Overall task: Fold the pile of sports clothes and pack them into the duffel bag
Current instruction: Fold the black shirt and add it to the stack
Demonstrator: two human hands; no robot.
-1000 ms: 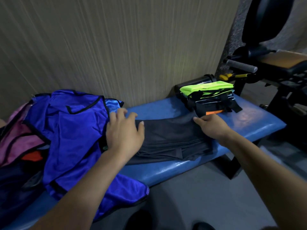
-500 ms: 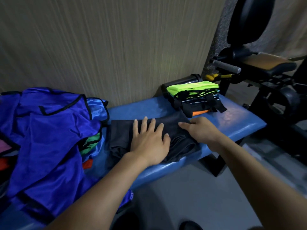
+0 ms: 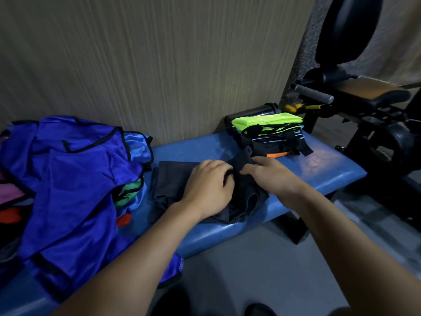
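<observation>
One dark grey garment [image 3: 173,181], folded into a rumpled rectangle, lying mid-counter [image 3: 319,165] between blue jersey pile [image 3: 68,179] and neon-topped folded stack [image 3: 266,131], left hand [image 3: 207,188] curled gripping its fold, right hand [image 3: 271,174] pinching the far edge

This looks like a gym or a sports changing area. A blue padded bench [image 3: 319,169] stands against a ribbed wall panel [image 3: 159,65], and at 2 o'clock sits a black exercise machine [image 3: 355,92] with a padded seat, a round back pad and a foam grip bar. At 9 o'clock lies a heap of shiny sports bibs [image 3: 68,179]; at 1 o'clock, a folded stack of clothes [image 3: 266,124].
</observation>
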